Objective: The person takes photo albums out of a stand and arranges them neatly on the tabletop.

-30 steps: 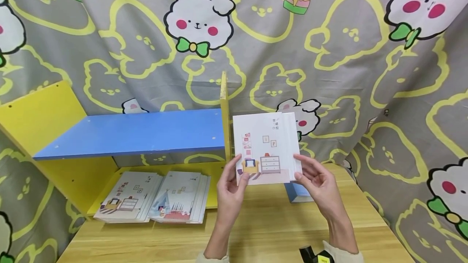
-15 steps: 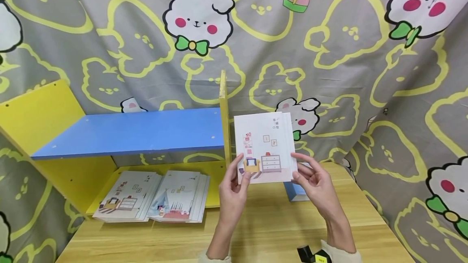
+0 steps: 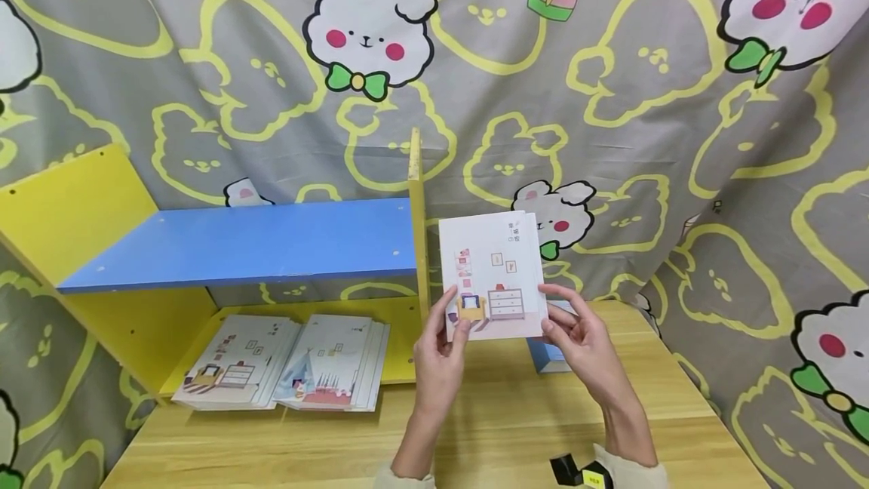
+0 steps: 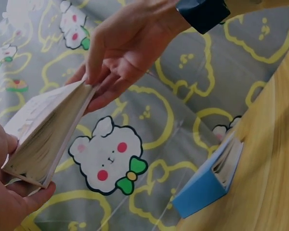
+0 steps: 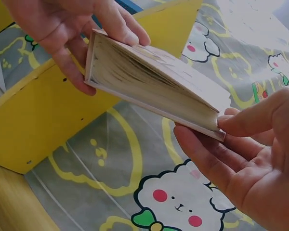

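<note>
A small white hardcover book (image 3: 490, 270), its cover printed with a yellow armchair and a chest of drawers, is held up above the table by both hands. My left hand (image 3: 440, 364) grips its lower left side, thumb on the front cover and fingers behind. My right hand (image 3: 589, 345) pinches the right edge near the lower corner. In the right wrist view the page block of the book (image 5: 149, 86) faces the camera, with the front cover slightly lifted from the pages. Behind the right hand a blue book (image 4: 207, 178) stands on the table, partly hidden in the head view.
Two stacks of white books, a left stack (image 3: 234, 364) and a right stack (image 3: 333, 364), lean in the lower level of a yellow shelf unit with a blue shelf board (image 3: 265, 240). The yellow side panel (image 3: 418, 225) rises just left of the held book. A patterned curtain hangs behind.
The strip showing along the book's right side has narrowed. My left hand has shifted slightly right and my right hand slightly left, both keeping hold of the book.
</note>
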`<state>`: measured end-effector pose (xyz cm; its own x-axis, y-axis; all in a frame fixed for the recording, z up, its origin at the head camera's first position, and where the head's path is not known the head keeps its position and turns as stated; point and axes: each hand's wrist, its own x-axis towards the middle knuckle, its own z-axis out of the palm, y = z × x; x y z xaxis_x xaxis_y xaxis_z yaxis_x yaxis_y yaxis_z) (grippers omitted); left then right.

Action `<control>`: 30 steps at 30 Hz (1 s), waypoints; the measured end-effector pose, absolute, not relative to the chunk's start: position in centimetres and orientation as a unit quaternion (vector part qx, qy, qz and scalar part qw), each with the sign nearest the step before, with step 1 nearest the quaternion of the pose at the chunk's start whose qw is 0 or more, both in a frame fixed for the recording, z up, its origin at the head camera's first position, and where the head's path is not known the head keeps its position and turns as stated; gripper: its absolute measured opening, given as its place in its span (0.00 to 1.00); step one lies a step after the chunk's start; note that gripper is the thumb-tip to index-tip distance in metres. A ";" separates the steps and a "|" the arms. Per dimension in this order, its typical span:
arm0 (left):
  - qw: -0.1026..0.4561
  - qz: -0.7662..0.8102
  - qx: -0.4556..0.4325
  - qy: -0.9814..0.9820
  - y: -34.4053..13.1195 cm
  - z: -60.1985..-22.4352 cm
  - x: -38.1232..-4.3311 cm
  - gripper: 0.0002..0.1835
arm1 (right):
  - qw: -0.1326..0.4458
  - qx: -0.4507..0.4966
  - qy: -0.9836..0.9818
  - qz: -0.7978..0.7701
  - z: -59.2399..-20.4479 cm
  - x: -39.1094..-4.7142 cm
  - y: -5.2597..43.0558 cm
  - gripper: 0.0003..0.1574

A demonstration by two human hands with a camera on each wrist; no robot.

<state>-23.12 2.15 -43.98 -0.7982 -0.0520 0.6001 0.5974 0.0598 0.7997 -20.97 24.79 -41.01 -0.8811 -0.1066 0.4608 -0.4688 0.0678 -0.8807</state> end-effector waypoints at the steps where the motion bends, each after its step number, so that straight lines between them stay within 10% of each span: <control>1: 0.248 -0.655 -0.198 -0.686 2.2 -44.0 -23.1 0.26 | 0.135 0.202 -0.716 0.655 -41.1 -21.0 24.8 0.29; 30: 0.266 -0.616 -0.168 -0.723 3.3 -46.5 -24.0 0.25 | 0.066 0.212 -0.692 0.687 -44.3 -23.4 25.2 0.29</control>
<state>-23.96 3.35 -46.48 -0.8025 -0.0850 0.5906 0.5696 0.1857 0.8007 -23.43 25.21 -44.30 -0.9012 -0.2030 0.3828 -0.3841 -0.0345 -0.9226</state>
